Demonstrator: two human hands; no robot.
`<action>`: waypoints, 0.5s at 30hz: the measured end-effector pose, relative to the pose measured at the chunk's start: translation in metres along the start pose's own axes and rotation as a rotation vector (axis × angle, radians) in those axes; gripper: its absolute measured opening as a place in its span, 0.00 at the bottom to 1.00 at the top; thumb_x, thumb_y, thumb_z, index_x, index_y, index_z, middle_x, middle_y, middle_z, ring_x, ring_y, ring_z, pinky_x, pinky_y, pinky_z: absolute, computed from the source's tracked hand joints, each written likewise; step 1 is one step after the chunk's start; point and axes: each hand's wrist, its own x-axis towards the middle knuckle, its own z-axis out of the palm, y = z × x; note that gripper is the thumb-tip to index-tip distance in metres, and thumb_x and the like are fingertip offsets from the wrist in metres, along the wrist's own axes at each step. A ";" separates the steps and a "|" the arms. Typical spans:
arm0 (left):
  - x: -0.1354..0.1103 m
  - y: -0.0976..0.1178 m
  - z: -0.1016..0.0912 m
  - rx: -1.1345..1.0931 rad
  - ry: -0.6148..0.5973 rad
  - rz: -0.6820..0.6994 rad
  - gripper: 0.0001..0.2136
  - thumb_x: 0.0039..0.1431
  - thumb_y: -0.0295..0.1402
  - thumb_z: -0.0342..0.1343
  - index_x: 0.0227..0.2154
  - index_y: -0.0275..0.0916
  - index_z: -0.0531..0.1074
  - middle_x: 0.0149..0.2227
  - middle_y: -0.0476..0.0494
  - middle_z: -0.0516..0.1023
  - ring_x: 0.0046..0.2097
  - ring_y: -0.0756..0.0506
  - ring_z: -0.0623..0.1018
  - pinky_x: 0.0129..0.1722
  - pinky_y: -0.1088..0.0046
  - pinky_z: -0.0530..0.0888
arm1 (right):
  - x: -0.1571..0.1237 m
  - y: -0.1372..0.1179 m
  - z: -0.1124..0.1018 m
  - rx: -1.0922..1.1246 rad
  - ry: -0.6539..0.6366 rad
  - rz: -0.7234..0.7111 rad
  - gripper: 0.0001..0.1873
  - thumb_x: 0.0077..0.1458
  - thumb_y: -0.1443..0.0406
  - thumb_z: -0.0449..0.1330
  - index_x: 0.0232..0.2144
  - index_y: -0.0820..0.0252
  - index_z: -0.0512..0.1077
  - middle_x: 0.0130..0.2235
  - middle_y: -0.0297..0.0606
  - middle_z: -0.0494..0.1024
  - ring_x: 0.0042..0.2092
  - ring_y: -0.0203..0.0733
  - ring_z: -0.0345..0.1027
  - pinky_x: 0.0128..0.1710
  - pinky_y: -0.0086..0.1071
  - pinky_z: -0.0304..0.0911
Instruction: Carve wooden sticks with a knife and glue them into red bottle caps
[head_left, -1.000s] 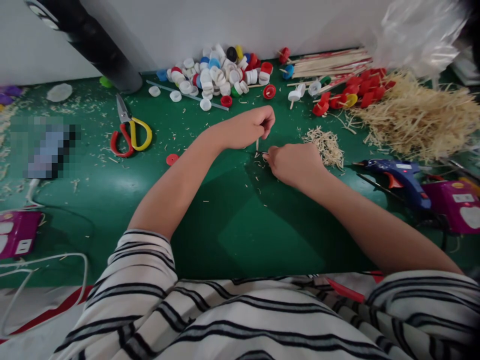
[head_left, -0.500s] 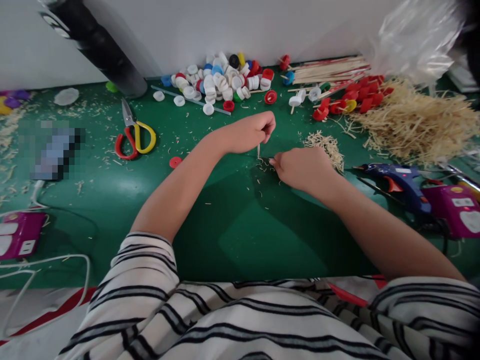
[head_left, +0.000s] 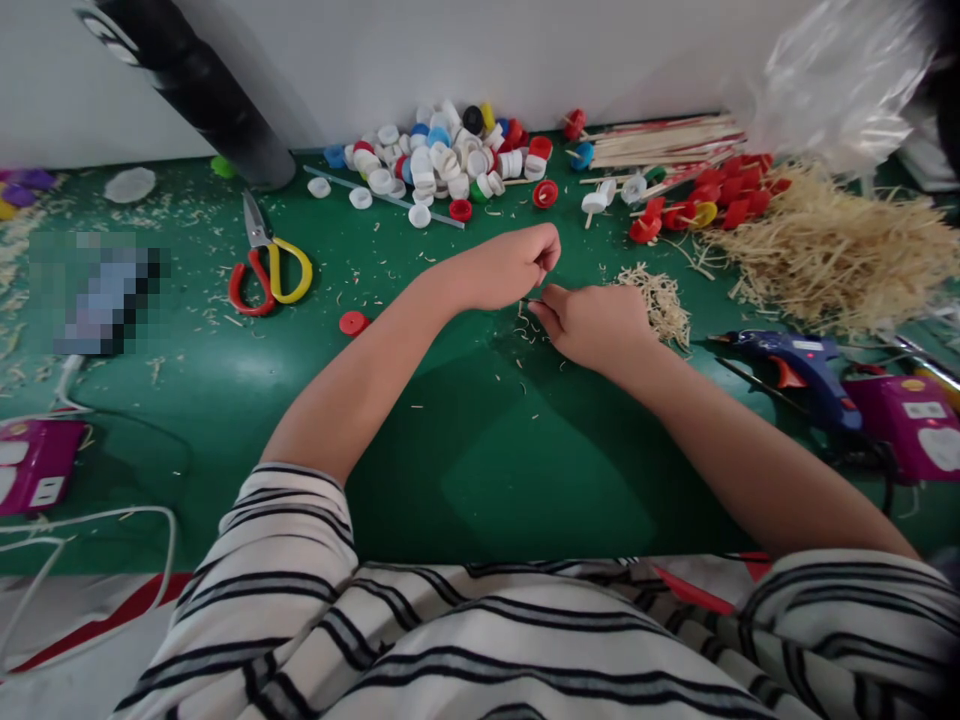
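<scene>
Wooden stick (head_left: 532, 301), tiny one, is being pinched between closed fingertips of left hand (head_left: 506, 265) and right hand (head_left: 596, 325); right hand's being crowded by shavings (head_left: 661, 296) lol.

Bright, even indoor light washes the green surface (head_left: 465, 470), with pale sheen patches and broad, soft-edged shadows under the forearms on the wearer's side of the fingers (head_left: 546, 252). Detail is crisp around the fingers. Far to their left sits a pixelated block (head_left: 96, 290); up to their right a plastic bag (head_left: 832, 80) glares white. Wide-angle distortion bends the frame's edges.
</scene>
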 end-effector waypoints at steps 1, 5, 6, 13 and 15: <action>-0.001 0.002 0.000 0.006 0.003 -0.005 0.08 0.57 0.21 0.51 0.36 0.40 0.67 0.36 0.45 0.72 0.32 0.49 0.65 0.36 0.65 0.60 | 0.001 0.000 0.001 0.004 0.006 0.003 0.35 0.75 0.49 0.35 0.57 0.56 0.76 0.38 0.50 0.84 0.38 0.55 0.78 0.34 0.38 0.49; -0.002 0.005 0.000 0.004 0.010 -0.036 0.09 0.57 0.21 0.52 0.37 0.40 0.69 0.34 0.46 0.70 0.33 0.48 0.66 0.36 0.65 0.60 | 0.003 0.002 0.004 0.018 0.010 0.021 0.35 0.75 0.48 0.35 0.56 0.56 0.77 0.37 0.49 0.84 0.38 0.54 0.78 0.34 0.38 0.47; -0.001 0.005 0.000 -0.002 0.011 -0.039 0.09 0.56 0.21 0.52 0.37 0.40 0.69 0.34 0.46 0.70 0.33 0.48 0.66 0.36 0.65 0.60 | 0.003 0.002 0.004 0.022 0.007 0.022 0.35 0.75 0.48 0.35 0.56 0.56 0.77 0.37 0.50 0.84 0.38 0.54 0.77 0.34 0.38 0.47; 0.001 0.002 0.002 -0.036 0.014 -0.016 0.09 0.55 0.20 0.51 0.36 0.40 0.67 0.36 0.44 0.73 0.33 0.49 0.66 0.37 0.65 0.61 | 0.002 0.002 0.003 0.045 -0.026 0.024 0.36 0.75 0.49 0.35 0.55 0.58 0.78 0.39 0.52 0.84 0.39 0.54 0.77 0.35 0.39 0.49; 0.002 0.001 0.004 -0.030 0.023 -0.008 0.09 0.55 0.19 0.51 0.36 0.39 0.68 0.36 0.44 0.73 0.34 0.48 0.68 0.38 0.65 0.62 | 0.000 0.002 0.002 0.038 -0.043 0.023 0.36 0.75 0.49 0.35 0.55 0.58 0.78 0.40 0.53 0.84 0.39 0.54 0.77 0.36 0.39 0.50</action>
